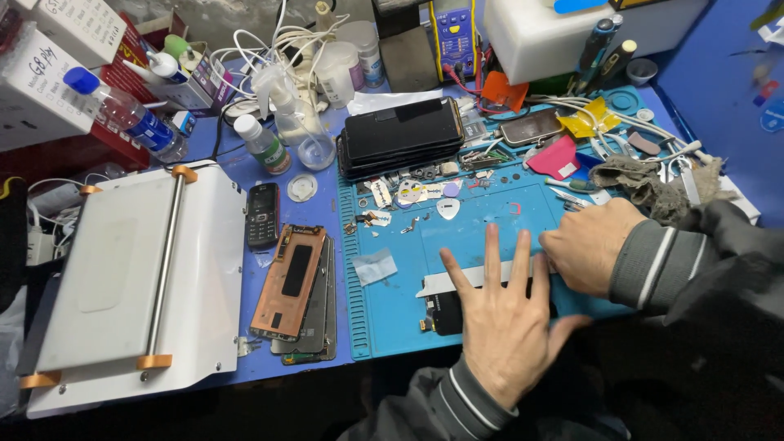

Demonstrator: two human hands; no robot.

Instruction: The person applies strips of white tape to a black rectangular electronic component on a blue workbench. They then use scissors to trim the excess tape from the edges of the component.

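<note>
My left hand (502, 322) lies flat, fingers spread, on a dark phone screen (441, 312) at the front edge of the blue work mat (482, 224). A pale strip or film (457, 280) runs across the screen under my fingers. My right hand (586, 245) is curled at the screen's right end, knuckles up; what its fingertips pinch is hidden. Both wrists wear dark sleeves with grey striped cuffs.
A copper-coloured phone frame (290, 282) lies on other panels left of the mat. A white machine with a metal bar (139, 286) fills the left. A stack of dark phones (400, 135), a small black phone (263, 214), bottles (263, 144), tweezers and small parts crowd the back.
</note>
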